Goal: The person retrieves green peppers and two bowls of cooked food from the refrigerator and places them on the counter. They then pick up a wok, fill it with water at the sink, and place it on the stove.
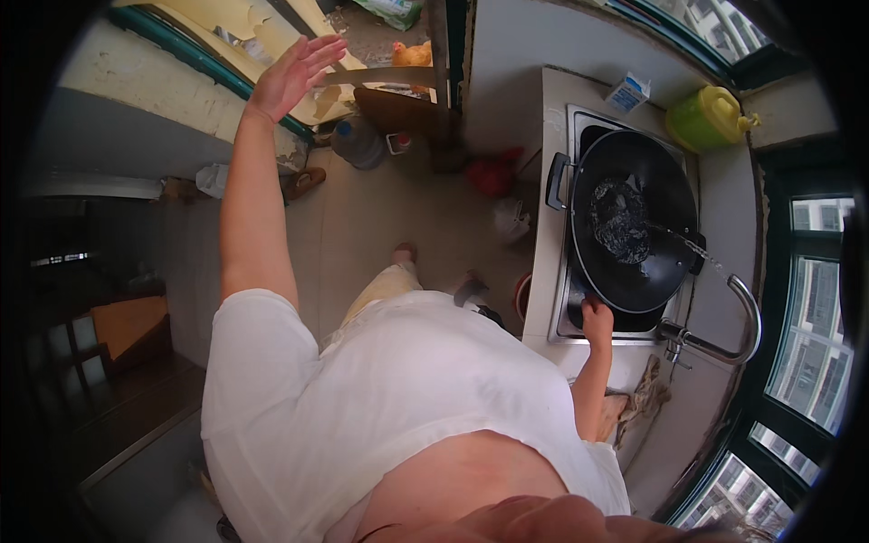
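Note:
My right hand grips the near rim of a black wok that sits over a steel sink. A thin stream of water runs from a curved chrome tap into the wok, where shallow water ripples. One black side handle points toward the floor side, and another lies toward the tap. My left hand is held far out from my body with fingers extended, holding nothing. It appears in front of a green-framed opening.
A blue-and-white box and a yellow-green plastic jug stand behind the sink. Crumpled cloth lies beside the tap. On the floor are a large water bottle, a brown slipper and plastic bags. Outside is a hen.

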The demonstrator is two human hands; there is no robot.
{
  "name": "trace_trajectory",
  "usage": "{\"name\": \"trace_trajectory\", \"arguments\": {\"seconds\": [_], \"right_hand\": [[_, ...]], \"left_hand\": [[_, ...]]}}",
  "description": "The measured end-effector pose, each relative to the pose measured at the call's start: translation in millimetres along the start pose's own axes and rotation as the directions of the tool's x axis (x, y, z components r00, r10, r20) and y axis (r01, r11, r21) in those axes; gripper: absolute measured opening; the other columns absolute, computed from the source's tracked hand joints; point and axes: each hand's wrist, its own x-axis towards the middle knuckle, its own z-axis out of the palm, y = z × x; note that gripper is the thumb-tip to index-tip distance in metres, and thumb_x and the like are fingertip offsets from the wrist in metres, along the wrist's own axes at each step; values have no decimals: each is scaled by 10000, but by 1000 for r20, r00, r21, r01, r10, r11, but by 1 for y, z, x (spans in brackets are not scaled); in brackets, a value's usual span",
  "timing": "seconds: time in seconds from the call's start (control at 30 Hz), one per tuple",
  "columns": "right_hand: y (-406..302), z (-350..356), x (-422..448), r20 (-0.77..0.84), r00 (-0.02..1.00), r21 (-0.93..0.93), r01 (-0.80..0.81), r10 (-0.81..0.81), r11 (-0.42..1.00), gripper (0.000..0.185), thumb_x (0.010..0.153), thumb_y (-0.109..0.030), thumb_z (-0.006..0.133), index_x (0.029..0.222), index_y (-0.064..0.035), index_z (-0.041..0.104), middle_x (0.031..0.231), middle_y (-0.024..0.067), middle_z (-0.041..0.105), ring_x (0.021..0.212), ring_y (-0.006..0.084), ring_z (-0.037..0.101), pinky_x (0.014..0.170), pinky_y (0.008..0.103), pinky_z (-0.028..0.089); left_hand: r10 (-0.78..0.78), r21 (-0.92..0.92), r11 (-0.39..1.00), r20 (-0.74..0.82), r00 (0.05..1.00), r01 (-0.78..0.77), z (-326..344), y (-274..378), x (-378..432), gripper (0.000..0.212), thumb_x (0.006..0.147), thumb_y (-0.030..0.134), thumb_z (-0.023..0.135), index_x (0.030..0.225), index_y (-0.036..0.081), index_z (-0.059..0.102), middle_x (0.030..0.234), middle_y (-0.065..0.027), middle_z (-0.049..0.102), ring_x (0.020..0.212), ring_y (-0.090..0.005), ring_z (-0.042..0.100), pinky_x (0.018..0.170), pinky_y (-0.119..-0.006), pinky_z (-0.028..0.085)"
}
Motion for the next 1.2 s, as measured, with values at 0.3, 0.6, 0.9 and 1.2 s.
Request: {"name": "trace_trajectory", "arguments": {"seconds": [0.3,0.6,0.9,1.2], "right_hand": [[-26,24,-22,-109,991,-250,51,-80,967,321,825,-213,408,977,25,562,934,240,561,897,391,510,791,422,403],[-47,53,-24,-402,912,-428,-264,79,864,526,824,-364,448,1151,45,401,1087,240,487,954,387,498,813,440,394],[-13,35,7,-448,871,-354,-382,204,854,704,766,-493,491,1191,53,360,1158,233,452,1049,369,453,869,456,347],[-8,41,10,-513,826,-263,-410,233,874,865,621,-592,596,1208,4,379,1181,189,457,1095,341,423,900,454,320]], "left_hand": [[-508,476,721,-129,851,503,-28,-190,-103,423,830,292,543,1167,48,472,1089,-73,535,1007,-145,491,861,-267,379],[-710,227,441,-505,492,869,-113,-318,-264,308,810,321,552,1003,81,567,858,-34,585,667,-123,546,604,-275,452],[-736,-78,568,-493,463,820,-91,-352,-267,219,829,274,522,974,110,538,842,-16,567,651,-97,528,544,-245,437],[-690,34,632,-430,582,774,-85,-334,-229,195,811,250,530,935,102,556,790,0,559,645,-95,523,536,-239,427]]}}
